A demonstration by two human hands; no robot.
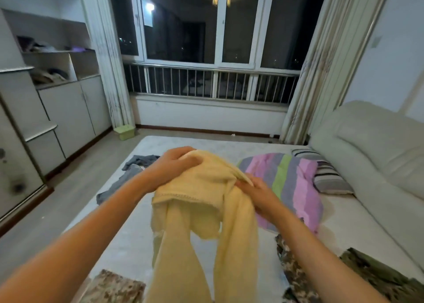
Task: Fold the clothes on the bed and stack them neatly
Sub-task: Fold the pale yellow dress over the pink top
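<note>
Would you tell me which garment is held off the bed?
The pale yellow garment, gripped by left hand and right hand; the grey garment and camouflage clothes lie on the bed.

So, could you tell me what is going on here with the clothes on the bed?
A person holds a pale yellow garment up over the bed, the left hand gripping its top and the right hand pinching the other side; it hangs loose, not yet folded. A grey garment lies crumpled on the bed's left, and camouflage clothes lie nearer, by a striped blanket.
</note>
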